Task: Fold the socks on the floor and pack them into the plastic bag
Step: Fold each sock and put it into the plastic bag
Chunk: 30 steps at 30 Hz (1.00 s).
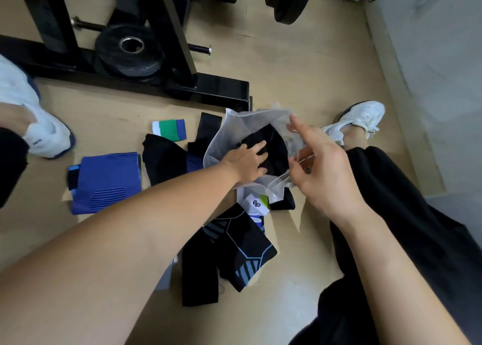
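The left hand (247,159) reaches into the see-through white plastic bag (221,141) on the tan floor (300,58), with its fingers spread flat on a black sock (276,149) inside. At 3 o'clock of the bag, the right hand (323,170) pinches the bag's rim. A folded blue sock (107,180) lies at 9 o'clock, and black socks with light blue lines (234,250) lie at 6 o'clock.

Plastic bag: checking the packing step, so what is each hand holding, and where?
The right hand pinches the plastic bag at its rim, holding it open. The left hand presses the black sock inside, not gripping it.
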Motion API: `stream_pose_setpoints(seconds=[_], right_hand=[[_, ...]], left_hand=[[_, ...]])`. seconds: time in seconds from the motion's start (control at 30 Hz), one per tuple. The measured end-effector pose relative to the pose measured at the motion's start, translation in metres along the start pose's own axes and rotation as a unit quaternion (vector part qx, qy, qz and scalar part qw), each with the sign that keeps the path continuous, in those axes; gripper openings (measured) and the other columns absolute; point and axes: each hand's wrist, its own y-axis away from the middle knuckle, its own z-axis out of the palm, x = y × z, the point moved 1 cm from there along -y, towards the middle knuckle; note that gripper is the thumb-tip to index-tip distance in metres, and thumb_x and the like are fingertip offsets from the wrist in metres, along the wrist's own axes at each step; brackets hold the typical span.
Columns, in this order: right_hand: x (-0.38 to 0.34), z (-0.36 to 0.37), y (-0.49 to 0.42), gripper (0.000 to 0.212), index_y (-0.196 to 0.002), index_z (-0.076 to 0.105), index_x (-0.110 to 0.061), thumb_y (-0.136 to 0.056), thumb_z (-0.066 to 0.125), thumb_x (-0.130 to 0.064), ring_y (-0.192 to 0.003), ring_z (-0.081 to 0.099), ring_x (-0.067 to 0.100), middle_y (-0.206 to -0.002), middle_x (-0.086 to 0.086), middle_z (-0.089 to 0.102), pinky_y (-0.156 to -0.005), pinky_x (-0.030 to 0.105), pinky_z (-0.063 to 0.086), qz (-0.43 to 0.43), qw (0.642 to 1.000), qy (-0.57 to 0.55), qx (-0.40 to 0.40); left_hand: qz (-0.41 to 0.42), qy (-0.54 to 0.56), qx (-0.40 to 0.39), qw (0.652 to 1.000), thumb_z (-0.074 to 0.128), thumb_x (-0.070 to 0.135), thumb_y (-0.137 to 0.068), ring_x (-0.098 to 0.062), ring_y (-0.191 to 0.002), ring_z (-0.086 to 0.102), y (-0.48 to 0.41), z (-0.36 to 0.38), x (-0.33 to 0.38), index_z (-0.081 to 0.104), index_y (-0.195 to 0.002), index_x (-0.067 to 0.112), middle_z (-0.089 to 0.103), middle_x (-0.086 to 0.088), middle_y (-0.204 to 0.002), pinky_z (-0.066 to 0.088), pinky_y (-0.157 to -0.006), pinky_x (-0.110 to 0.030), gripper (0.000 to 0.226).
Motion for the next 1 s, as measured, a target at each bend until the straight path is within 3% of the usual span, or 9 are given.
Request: stream_pose_setpoints(seconds=[0.17,0.3,0.37,0.47,0.53,0.67,0.77,0.87,1.0], right_hand=[[-0.002,0.004,0.002,0.070,-0.149,0.043,-0.020,-0.087,0.063,0.005,-0.074,0.055,0.005,-0.128,-0.007,0.058,-0.073,0.009,0.044,-0.006,1.000,0.003,-0.011],[-0.002,0.003,0.004,0.072,-0.150,0.041,-0.020,-0.087,0.063,0.006,-0.074,0.057,0.013,-0.126,-0.006,0.058,-0.070,0.019,0.051,0.000,1.000,-0.011,-0.011],[-0.001,0.001,0.004,0.072,-0.150,0.042,-0.020,-0.087,0.062,0.007,-0.075,0.058,0.013,-0.127,-0.007,0.058,-0.070,0.020,0.051,0.002,1.000,-0.015,-0.008],[0.000,0.000,0.002,0.073,-0.150,0.042,-0.021,-0.086,0.062,0.008,-0.076,0.059,0.014,-0.129,-0.011,0.057,-0.071,0.022,0.052,0.005,1.000,-0.013,-0.007],[0.001,0.001,0.001,0.074,-0.150,0.042,-0.022,-0.086,0.062,0.008,-0.076,0.060,0.016,-0.130,-0.013,0.056,-0.072,0.023,0.053,0.007,1.000,-0.013,-0.009],[0.001,0.004,0.001,0.075,-0.151,0.040,-0.023,-0.086,0.062,0.008,-0.076,0.061,0.016,-0.131,-0.010,0.056,-0.072,0.023,0.053,0.003,1.000,0.004,-0.024],[0.002,0.008,0.002,0.076,-0.151,0.040,-0.023,-0.086,0.062,0.008,-0.078,0.061,0.015,-0.128,-0.005,0.058,-0.073,0.025,0.052,0.003,0.999,0.005,-0.036],[0.002,0.011,0.004,0.077,-0.151,0.040,-0.023,-0.084,0.062,0.008,-0.086,0.059,0.003,-0.136,-0.006,0.056,-0.084,0.026,0.054,0.000,0.999,0.013,-0.047],[0.003,0.017,0.005,0.079,-0.151,0.040,-0.027,-0.083,0.063,0.006,-0.081,0.058,0.009,-0.125,-0.005,0.058,-0.083,0.033,0.054,-0.004,0.997,0.022,-0.068]], left_hand=[[0.058,0.040,0.077,0.995,0.057,0.025,-0.099,-0.041,-0.122,0.053,-0.010,0.007,-0.005,0.060,-0.134,0.006,0.033,-0.011,-0.160,0.041,-0.105,-0.046,0.040],[0.150,0.029,0.240,0.959,0.069,0.009,-0.086,-0.037,-0.095,0.059,-0.007,0.010,-0.003,0.064,-0.124,0.001,0.054,-0.019,-0.141,0.052,-0.087,-0.043,0.039],[0.150,0.014,0.281,0.948,0.069,0.012,-0.088,-0.036,-0.102,0.058,-0.009,0.011,-0.004,0.058,-0.133,0.003,0.049,-0.018,-0.148,0.051,-0.090,-0.042,0.047],[0.047,-0.058,0.111,0.991,0.044,0.047,-0.103,-0.043,-0.148,0.022,-0.012,0.017,-0.005,0.030,-0.157,0.016,0.017,-0.007,-0.168,0.026,-0.120,-0.048,0.064],[-0.010,-0.065,0.014,0.998,0.022,0.060,-0.103,-0.039,-0.154,-0.006,-0.010,0.020,-0.005,0.020,-0.160,0.021,0.005,0.001,-0.170,0.008,-0.124,-0.048,0.069],[-0.017,0.009,-0.067,0.998,0.011,0.063,-0.102,-0.034,-0.152,-0.021,-0.007,0.026,0.001,0.022,-0.159,0.033,0.000,0.003,-0.170,-0.001,-0.124,-0.052,0.065],[0.014,0.069,-0.075,0.995,0.005,0.062,-0.100,-0.033,-0.154,-0.017,0.000,0.026,0.001,0.026,-0.155,0.041,0.011,0.002,-0.169,0.002,-0.123,-0.058,0.063],[-0.006,0.226,-0.045,0.973,0.016,0.063,-0.100,-0.023,-0.156,-0.003,0.017,0.018,0.002,0.034,-0.155,0.034,0.026,0.008,-0.165,0.003,-0.125,-0.050,0.064],[-0.027,0.314,0.030,0.949,0.032,0.059,-0.102,-0.018,-0.146,0.036,0.061,-0.009,0.004,0.047,-0.148,0.032,0.051,0.004,-0.151,0.035,-0.115,-0.041,0.056]])
